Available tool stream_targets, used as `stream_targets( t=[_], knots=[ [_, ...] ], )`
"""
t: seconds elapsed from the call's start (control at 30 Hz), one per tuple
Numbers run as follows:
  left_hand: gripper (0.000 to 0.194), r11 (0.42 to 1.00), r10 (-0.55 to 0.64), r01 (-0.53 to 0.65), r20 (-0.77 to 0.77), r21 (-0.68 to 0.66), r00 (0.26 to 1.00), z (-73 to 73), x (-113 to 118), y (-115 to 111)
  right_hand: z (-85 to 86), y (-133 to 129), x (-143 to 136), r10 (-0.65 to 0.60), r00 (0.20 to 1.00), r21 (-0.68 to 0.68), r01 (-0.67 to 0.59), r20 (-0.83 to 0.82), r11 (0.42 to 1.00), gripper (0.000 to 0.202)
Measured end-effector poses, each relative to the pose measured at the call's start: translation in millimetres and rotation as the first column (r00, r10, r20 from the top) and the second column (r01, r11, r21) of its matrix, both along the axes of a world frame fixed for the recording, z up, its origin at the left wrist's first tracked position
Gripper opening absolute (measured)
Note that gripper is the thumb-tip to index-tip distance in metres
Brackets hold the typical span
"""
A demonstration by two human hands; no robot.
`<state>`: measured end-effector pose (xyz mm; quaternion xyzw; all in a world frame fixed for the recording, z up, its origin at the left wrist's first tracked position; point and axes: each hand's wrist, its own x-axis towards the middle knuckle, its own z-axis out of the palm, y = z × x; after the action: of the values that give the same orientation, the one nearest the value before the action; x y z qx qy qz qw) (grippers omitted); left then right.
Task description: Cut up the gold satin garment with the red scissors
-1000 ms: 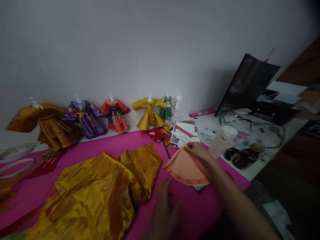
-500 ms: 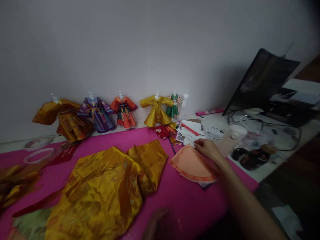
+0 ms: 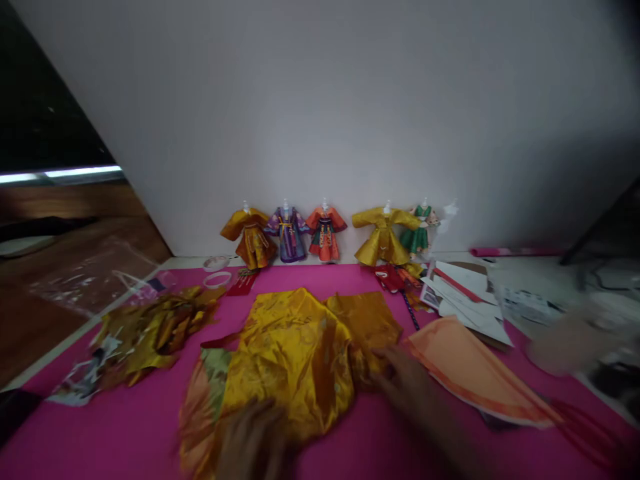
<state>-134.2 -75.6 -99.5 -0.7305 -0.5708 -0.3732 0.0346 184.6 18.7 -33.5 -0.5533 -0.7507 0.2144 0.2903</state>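
Crumpled golden patterned fabric [image 3: 285, 353] lies on the pink mat [image 3: 135, 427]. My left hand [image 3: 253, 437] is over its lower edge, blurred, fingers spread. At the fabric's right side my right hand [image 3: 403, 380] touches or hovers just above it; its fingers are apart and nothing shows between them. Right of this hand lies a peach fan-shaped piece [image 3: 475, 367] with an orange border. Orange and pale green cloth [image 3: 197, 400] shows under the golden fabric's left side.
Small dressed doll forms, one in purple [image 3: 290, 233], stand along the wall. Golden scraps [image 3: 160, 327] and a clear plastic bag [image 3: 100, 280] are at the left. White papers [image 3: 470, 303] lie at the back right, near a blurred pale container [image 3: 563, 343].
The view has swung left. My right hand has left the peach piece and moved to the golden fabric's right side. My left hand has come over the golden fabric.
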Motion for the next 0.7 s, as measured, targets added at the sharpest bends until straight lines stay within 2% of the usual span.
stream_targets(
  t=[0.07,0.1,0.17,0.3,0.33,0.37,0.43,0.53,0.63,0.7],
  knots=[
    [0.03,0.983,0.165,-0.172,-0.098,-0.064,0.981,11.2,-21.4,-0.3,-8.2,0.0,-11.8,-0.004,1.0,0.019,0.004,0.007,1.0,0.047],
    [0.032,0.957,0.25,-0.264,-0.116,-0.124,0.961,17.9,-28.2,-1.6,-11.3,0.8,-15.6,-0.01,1.0,0.023,0.01,0.013,1.0,0.051],
    [0.033,0.898,0.346,-0.376,-0.164,-0.228,0.924,32.6,-34.4,-4.0,-15.6,3.5,-20.4,-0.025,0.999,0.024,0.024,0.03,0.999,0.054],
    [0.036,0.744,0.381,-0.452,-0.244,-0.491,0.892,58.5,-30.6,0.9,-20.6,9.5,-24.6,-0.03,0.998,0.011,0.03,0.062,1.0,0.034],
    [0.038,0.704,0.415,-0.481,-0.247,-0.523,0.876,62.7,-29.1,4.4,-21.6,10.7,-24.8,-0.03,0.997,0.009,0.03,0.065,1.0,0.029],
    [0.04,0.688,0.429,-0.491,-0.245,-0.534,0.869,65.6,-28.2,8.4,-22.5,11.7,-24.6,-0.032,0.997,0.01,0.031,0.065,0.999,0.026],
    [0.041,0.675,0.451,-0.502,-0.236,-0.542,0.861,67.9,-28.2,16.8,-23.9,13.3,-23.4,-0.038,0.998,0.018,0.037,0.056,0.999,0.024],
    [0.033,0.698,0.444,-0.47,-0.188,-0.54,0.876,65.7,-31.5,27.7,-23.7,14.8,-21.6,-0.056,0.998,0.044,0.055,0.033,0.998,0.024],
    [0.015,0.74,0.411,-0.384,-0.08,-0.552,0.908,64.5,-35.2,37.1,-18.6,17.3,-21.8,-0.076,0.997,0.08,0.076,0.0,0.994,0.022],
    [0.018,0.759,0.431,-0.343,0.032,-0.553,0.902,69.0,-37.6,44.3,-11.6,22.1,-22.5,-0.081,0.996,0.108,0.083,-0.022,0.991,0.021]
  ],
)
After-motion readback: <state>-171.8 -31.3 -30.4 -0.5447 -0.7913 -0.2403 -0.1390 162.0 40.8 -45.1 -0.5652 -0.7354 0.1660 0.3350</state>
